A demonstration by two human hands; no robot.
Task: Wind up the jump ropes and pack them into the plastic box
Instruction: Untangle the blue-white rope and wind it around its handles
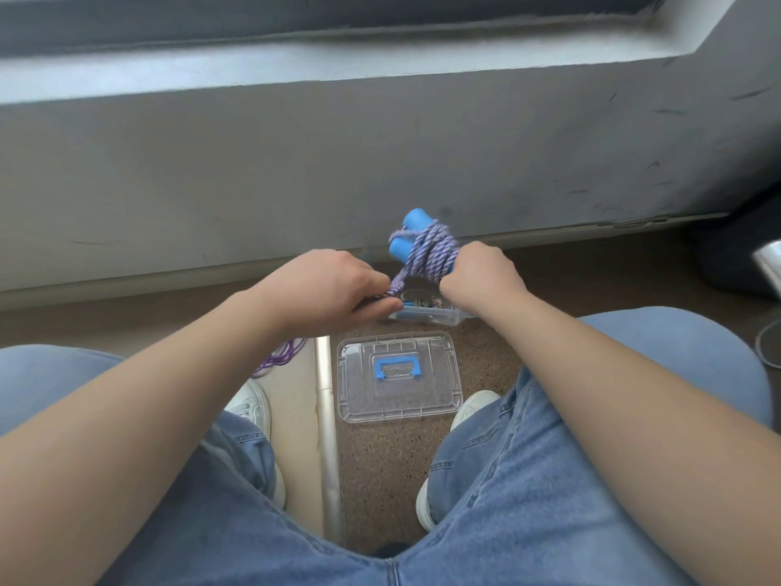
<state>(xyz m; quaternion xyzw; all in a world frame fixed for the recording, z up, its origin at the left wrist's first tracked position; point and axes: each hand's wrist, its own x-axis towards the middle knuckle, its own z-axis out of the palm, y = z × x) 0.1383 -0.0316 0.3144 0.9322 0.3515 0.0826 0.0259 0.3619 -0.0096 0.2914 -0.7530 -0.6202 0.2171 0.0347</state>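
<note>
My right hand (479, 274) grips a jump rope with two blue handles (412, 234), held side by side and pointing up. Purple-and-white twisted cord (431, 255) is wound in several turns around the handles. My left hand (338, 285) pinches the free end of that cord, pulled taut down and to the left. Below the hands stands the clear plastic box (427, 313), mostly hidden, with something coloured inside. Its clear lid (397, 376) with a blue handle lies flat on the floor nearer to me. A thin purple rope (281, 357) lies loose on the floor at the left.
A grey wall with a window ledge (380, 133) rises just behind the box. A metal floor strip (327, 416) runs between my feet. White shoes (253, 406) and my jeans-clad knees frame the lid. A dark object (739, 255) and a thin cable (767, 344) sit at the right.
</note>
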